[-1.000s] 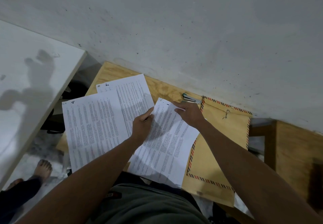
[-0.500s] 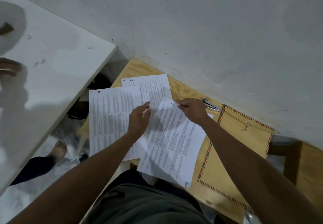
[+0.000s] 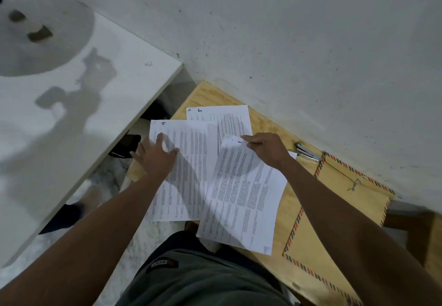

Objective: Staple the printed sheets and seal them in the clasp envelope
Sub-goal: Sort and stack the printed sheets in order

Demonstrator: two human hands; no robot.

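- Sheets [image 3: 189, 169] overhang tabletop [image 3: 284, 138] near edge; wall close behind.
- L grip [image 3: 155, 155] flat, open on sheets; R grip [image 3: 265, 148] pinches top sheet [image 3: 241, 198] corner; envelope [image 3: 334, 210] right.

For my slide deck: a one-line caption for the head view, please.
Left hand flat on one printed sheet, right hand pinching another's corner, stapler and clasp envelope alongside.

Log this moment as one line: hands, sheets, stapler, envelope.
left hand flat on left sheet | right hand pinches right sheet top | stapler untouched | clasp envelope lying unused
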